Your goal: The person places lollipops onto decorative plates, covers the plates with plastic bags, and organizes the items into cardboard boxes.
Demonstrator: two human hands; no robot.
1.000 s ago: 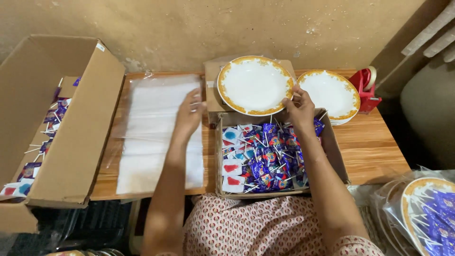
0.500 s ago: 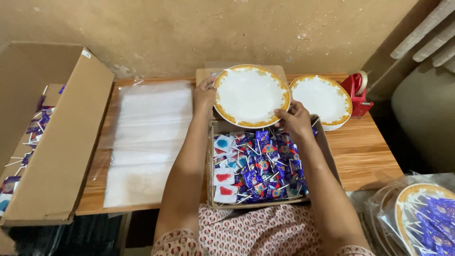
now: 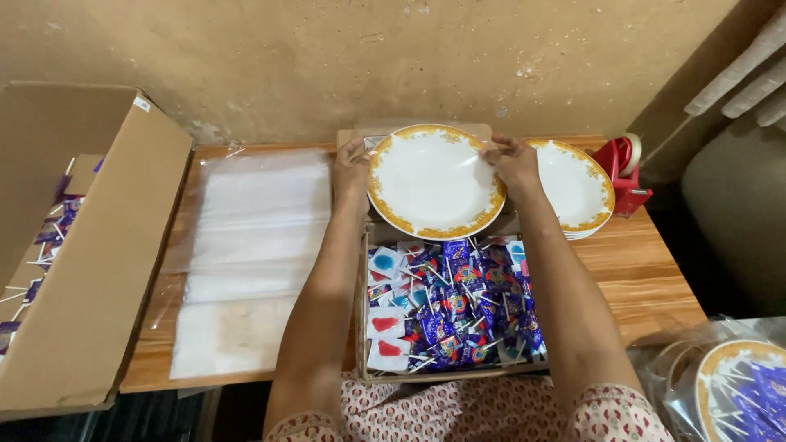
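Hands: left hand (image 3: 352, 168) and right hand (image 3: 512, 161) clamped on rim of white gold-edged plate (image 3: 434, 180), above open cardboard box (image 3: 361, 327) full of blue-wrapped lollipops (image 3: 458, 307).

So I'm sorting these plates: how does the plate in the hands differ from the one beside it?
The held plate is gripped at its rim by the left hand and right hand, above the box of wrapped lollipops; the second plate lies untouched on the wooden table. The held plate shows whole; the second plate is partly hidden behind the right hand. Both are white, round, with gold patterned rims.
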